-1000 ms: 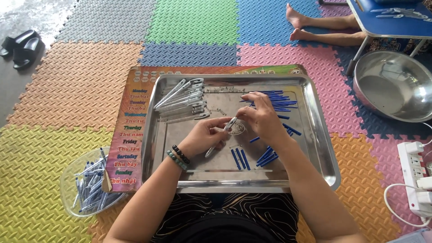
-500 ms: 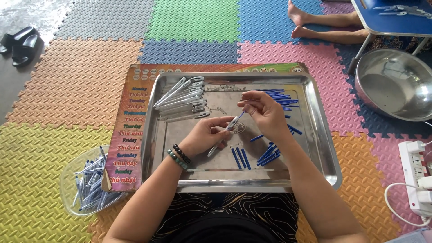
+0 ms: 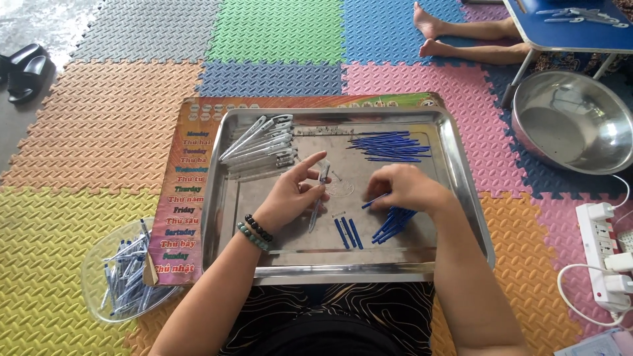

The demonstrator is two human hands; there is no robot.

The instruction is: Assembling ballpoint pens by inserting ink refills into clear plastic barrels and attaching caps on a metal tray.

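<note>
Both hands work over a steel tray (image 3: 469, 198) that lies on a printed board (image 3: 181, 198) on the foam-mat floor (image 3: 99, 112). Left hand (image 3: 295, 194) is closed on a clear pen barrel (image 3: 319, 195), pinched between thumb and fingers with the forefinger stretched out toward the tray's far side; the barrel slants down toward the person. A bead bracelet (image 3: 254, 231) sits on that wrist. Right hand (image 3: 403, 188) is curled with fingertips together on a blue refill (image 3: 373, 201), whose tip points toward the left hand; the two hands are near each other but apart.

Just under the right hand lies a small heap of blue refills (image 3: 390, 225), and beside it three refills (image 3: 347, 232) lie side by side on the tray floor. A larger refill pile (image 3: 390, 146) lies at the far side of the tray, and a stack of clear barrels (image 3: 259, 146) fills the far left corner.

Left of the board, a clear plastic bowl (image 3: 92, 290) holds finished pens (image 3: 125, 277). To the right stand a steel basin (image 3: 572, 122) and a white power strip (image 3: 603, 257) with plugs. Black sandals (image 3: 26, 71) lie at the far left. At the far right, another person's bare feet (image 3: 428, 29) rest on the mats beside a low blue counter (image 3: 560, 29).
</note>
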